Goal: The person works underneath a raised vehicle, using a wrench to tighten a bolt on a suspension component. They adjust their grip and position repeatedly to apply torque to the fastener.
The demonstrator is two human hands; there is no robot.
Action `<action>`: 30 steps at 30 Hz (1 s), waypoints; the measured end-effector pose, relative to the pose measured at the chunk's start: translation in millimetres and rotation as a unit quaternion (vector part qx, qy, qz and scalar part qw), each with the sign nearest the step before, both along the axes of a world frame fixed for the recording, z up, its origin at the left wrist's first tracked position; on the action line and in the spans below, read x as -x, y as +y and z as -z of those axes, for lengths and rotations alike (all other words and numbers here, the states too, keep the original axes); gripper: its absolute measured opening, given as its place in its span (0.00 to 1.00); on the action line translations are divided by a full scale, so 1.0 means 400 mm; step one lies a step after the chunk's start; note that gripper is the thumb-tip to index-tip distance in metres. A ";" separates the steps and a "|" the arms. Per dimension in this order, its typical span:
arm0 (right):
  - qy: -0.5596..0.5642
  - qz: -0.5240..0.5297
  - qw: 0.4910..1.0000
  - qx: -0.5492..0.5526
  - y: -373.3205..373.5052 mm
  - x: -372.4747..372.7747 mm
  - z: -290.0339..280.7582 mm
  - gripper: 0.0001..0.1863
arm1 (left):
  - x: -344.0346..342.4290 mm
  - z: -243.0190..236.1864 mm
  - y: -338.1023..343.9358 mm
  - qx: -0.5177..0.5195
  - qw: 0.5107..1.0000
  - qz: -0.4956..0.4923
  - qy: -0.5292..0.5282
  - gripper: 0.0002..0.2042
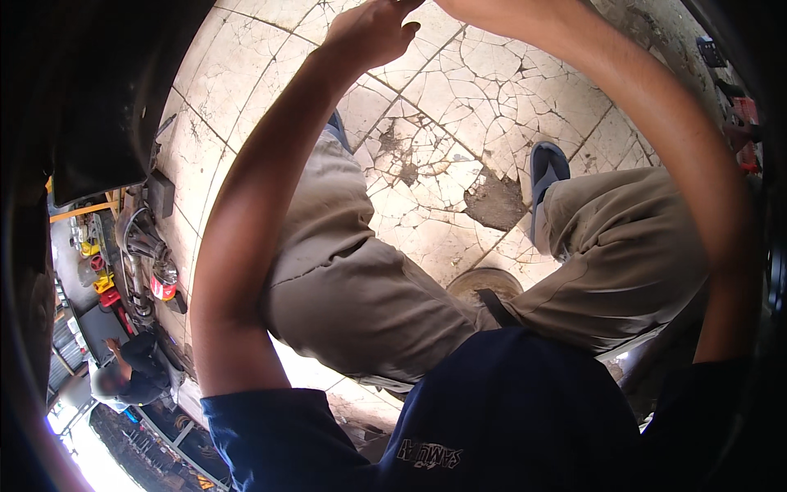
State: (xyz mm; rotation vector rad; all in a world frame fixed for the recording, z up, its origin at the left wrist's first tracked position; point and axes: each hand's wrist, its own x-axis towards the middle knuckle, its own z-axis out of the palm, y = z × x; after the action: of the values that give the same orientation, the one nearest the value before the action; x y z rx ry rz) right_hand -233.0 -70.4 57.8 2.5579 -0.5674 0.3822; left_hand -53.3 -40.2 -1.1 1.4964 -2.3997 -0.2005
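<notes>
Floor tiles [508, 90], pale, laid in a grid, many crazed with cracks: nearest visible surface to both hands, spread below and behind them, across the middle of the view. Left hand [373, 33]: at the upper edge, partly cut off, thumb extended; grasping or released, cannot tell. Right hand [469, 6]: at the same edge, just beside the left, mostly out of view; state cannot be told, nor anything held. Broken patch [496, 201]: dark, in the tiling, between the legs. Sandal [548, 164]: dark, at the right foot, near the patch. Trousers [361, 287]: brown, knees spread. Round tan object [484, 283]: between the thighs, partly hidden. Shirt [508, 394]: navy, short-sleeved. Metal parts [139, 238]: cluttered, far left. Red-and-white container [162, 287]: beside these. Co-worker [135, 369]: dark clothing, lower left, well apart.
</notes>
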 end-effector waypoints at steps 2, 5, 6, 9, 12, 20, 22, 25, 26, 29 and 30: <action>-0.015 0.021 1.000 -0.010 0.013 -0.014 0.000 0.19 | -0.005 -0.002 -0.006 -0.023 0.999 -0.015 -0.031 0.16; -0.025 0.011 1.000 -0.008 0.014 -0.020 -0.002 0.20 | -0.014 -0.004 -0.016 -0.037 0.997 -0.035 -0.053 0.16; -0.024 0.002 1.000 -0.004 0.010 -0.016 -0.002 0.20 | -0.012 -0.007 -0.019 -0.039 0.997 -0.039 -0.045 0.15; -0.032 -0.014 0.999 0.003 0.015 -0.020 -0.013 0.21 | -0.012 -0.011 -0.021 -0.020 0.998 -0.036 -0.054 0.14; -0.037 0.025 0.998 -0.051 0.051 -0.018 -0.029 0.21 | -0.024 -0.005 -0.030 -0.029 0.998 -0.009 -0.055 0.14; -0.007 -0.021 0.999 -0.027 0.005 -0.023 -0.009 0.21 | -0.057 -0.012 0.004 0.002 0.998 0.059 0.024 0.18; -0.016 -0.031 0.999 -0.035 0.003 -0.020 -0.011 0.21 | -0.067 -0.038 0.003 -0.051 0.996 0.069 -0.005 0.20; -0.057 -0.037 0.995 -0.079 0.017 -0.030 -0.021 0.20 | -0.084 -0.065 0.000 -0.098 0.987 0.087 -0.095 0.24; -0.058 -0.028 0.995 -0.076 0.013 -0.030 -0.024 0.20 | -0.084 -0.075 -0.009 -0.108 0.984 0.095 -0.101 0.24; -0.026 0.003 0.999 -0.021 -0.003 -0.015 -0.027 0.21 | -0.070 -0.097 -0.028 -0.119 0.980 0.103 -0.125 0.24; -0.028 0.012 0.999 -0.017 -0.004 -0.007 -0.029 0.21 | -0.058 -0.103 -0.037 -0.119 0.980 0.118 -0.110 0.22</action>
State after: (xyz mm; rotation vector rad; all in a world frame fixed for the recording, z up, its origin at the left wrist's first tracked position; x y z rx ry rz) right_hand -230.2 -72.1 69.4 2.5775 -0.6299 0.4397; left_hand -30.1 -55.0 39.9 1.3866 -2.8173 -0.4076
